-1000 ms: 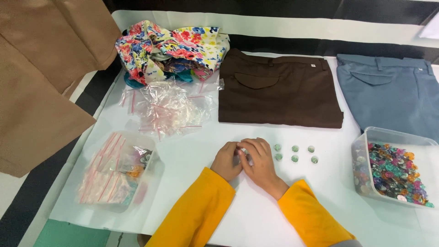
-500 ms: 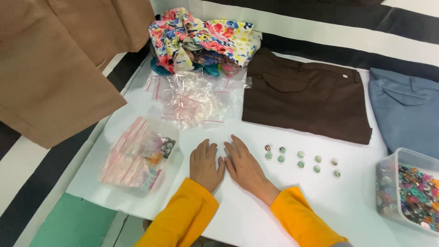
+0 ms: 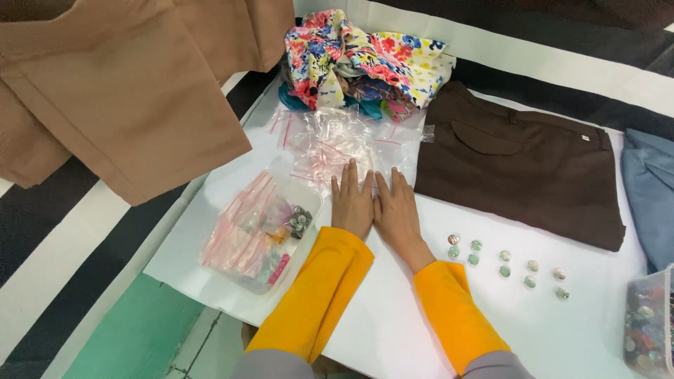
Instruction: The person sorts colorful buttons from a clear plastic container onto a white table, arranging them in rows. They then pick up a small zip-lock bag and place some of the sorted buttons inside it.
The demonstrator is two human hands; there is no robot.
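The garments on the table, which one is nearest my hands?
The dark brown trousers, lying just right of the right hand; the tan, floral and blue pieces lie farther off.

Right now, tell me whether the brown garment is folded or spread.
Folded: the brown garment lies as a flat, neat rectangle, waistband and pocket flap showing.

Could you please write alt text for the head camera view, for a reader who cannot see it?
Seen from above, a person's left hand and right hand lie flat side by side on a white table, fingers reaching a pile of small clear bags. Loose round buttons lie to the right below brown trousers; a clear tub of bags sits left.
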